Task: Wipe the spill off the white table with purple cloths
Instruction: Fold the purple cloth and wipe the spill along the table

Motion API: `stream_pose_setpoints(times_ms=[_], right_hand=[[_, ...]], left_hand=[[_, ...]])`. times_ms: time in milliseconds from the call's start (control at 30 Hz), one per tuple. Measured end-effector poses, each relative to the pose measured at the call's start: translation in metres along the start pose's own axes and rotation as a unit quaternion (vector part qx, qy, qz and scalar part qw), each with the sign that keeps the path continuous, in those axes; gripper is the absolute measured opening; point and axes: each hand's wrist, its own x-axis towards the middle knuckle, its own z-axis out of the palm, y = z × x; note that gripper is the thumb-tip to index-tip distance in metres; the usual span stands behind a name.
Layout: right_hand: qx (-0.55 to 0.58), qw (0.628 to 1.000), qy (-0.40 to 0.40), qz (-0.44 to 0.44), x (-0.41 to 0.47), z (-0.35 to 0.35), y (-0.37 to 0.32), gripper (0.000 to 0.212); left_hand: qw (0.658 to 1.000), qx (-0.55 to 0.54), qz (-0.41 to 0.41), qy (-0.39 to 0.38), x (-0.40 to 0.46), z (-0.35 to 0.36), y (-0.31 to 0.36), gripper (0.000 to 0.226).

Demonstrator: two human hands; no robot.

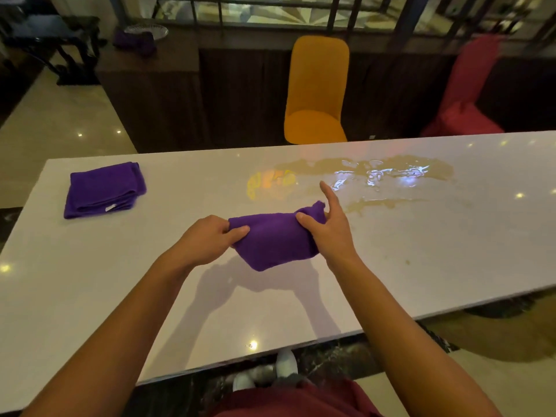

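Note:
A purple cloth (272,239) hangs a little above the white table (120,290), held between both hands. My left hand (206,240) pinches its left end. My right hand (329,227) grips its right end, with the index finger sticking out. A brownish, shiny spill (376,176) spreads over the table beyond and to the right of my right hand. A second purple cloth (103,189), folded, lies flat at the table's far left.
An orange chair (316,94) and a red covered chair (463,91) stand behind the table's far edge. A dark wooden counter (156,94) at the back left carries another purple cloth (135,43). My shoes show below the near edge.

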Motion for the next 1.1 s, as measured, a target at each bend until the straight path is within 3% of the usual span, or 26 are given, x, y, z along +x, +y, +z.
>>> stream_pose_setpoints(times_ms=[100,167,233,300,400,567,633,733,800,867,967,1100], right_hand=[[-0.029,0.999,-0.012,-0.022,0.004,-0.002,-0.006,0.051],[-0.016,1.000,-0.020,-0.016,0.009,-0.003,-0.008,0.038],[0.004,1.000,-0.022,-0.012,0.015,-0.004,-0.008,0.035],[0.026,0.999,-0.036,-0.013,0.024,-0.009,-0.008,0.036],[0.036,0.996,-0.083,-0.001,0.044,-0.022,0.000,0.050],[-0.042,0.985,-0.159,0.040,0.090,-0.046,0.018,0.094],[-0.089,0.978,-0.182,0.043,0.113,-0.057,0.027,0.090],[-0.206,0.949,-0.237,0.027,0.150,-0.083,0.037,0.049],[-0.277,0.931,-0.238,0.015,0.174,-0.105,0.045,0.056],[-0.224,0.938,-0.263,-0.004,0.193,-0.119,0.048,0.073],[-0.103,0.923,-0.371,-0.013,0.210,-0.117,0.045,0.079],[-0.070,0.893,-0.444,0.004,0.223,-0.101,0.051,0.042]], left_hand=[[0.979,0.166,0.013,0.114,-0.002,-0.005,0.013,0.053],[0.963,0.196,0.038,0.183,-0.001,-0.007,0.019,0.047],[0.974,0.113,0.075,0.179,0.004,-0.009,0.021,0.039],[0.986,-0.070,0.086,0.123,0.011,-0.012,0.023,0.029],[0.956,-0.273,0.049,0.098,0.025,-0.003,0.028,0.025],[0.901,-0.401,0.002,0.166,0.057,0.024,0.052,0.021],[0.895,-0.399,-0.008,0.202,0.072,0.035,0.067,0.023],[0.887,-0.392,-0.031,0.241,0.098,0.053,0.094,0.025],[0.883,-0.391,-0.051,0.254,0.114,0.065,0.114,0.027],[0.886,-0.375,-0.073,0.262,0.130,0.075,0.134,0.029],[0.903,-0.338,-0.091,0.251,0.151,0.090,0.155,0.032],[0.940,-0.252,-0.096,0.208,0.175,0.099,0.162,0.028]])
